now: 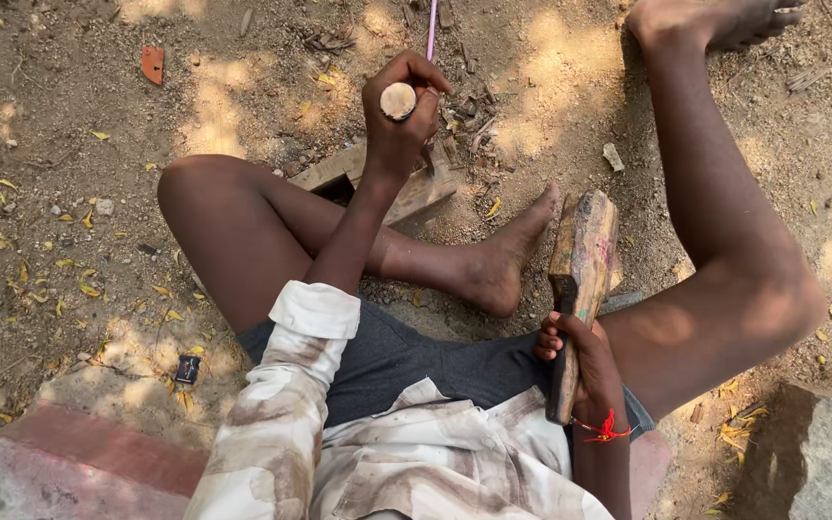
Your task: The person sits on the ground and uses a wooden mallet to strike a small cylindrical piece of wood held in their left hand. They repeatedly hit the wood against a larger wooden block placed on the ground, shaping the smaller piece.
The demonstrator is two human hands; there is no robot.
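Observation:
I sit on bare ground with my legs spread. My left hand [399, 116] is raised over my left shin and grips a chisel [398, 100] by its round wooden handle end, upright, with the butt facing me. My right hand [580, 361] is shut around the handle of a heavy wooden mallet [584, 252], whose worn block head rests near my left foot [507, 258]. A flat wooden workpiece [406, 188] lies on the ground under the left hand, partly hidden by my arm and leg.
A thin pink rod [430, 27] stands beyond the left hand. Wood chips [464, 111] lie around the workpiece. A reddish brick slab [89, 462] sits at the lower left, a grey stone block [816, 462] at the lower right. Dry leaves dot the dirt.

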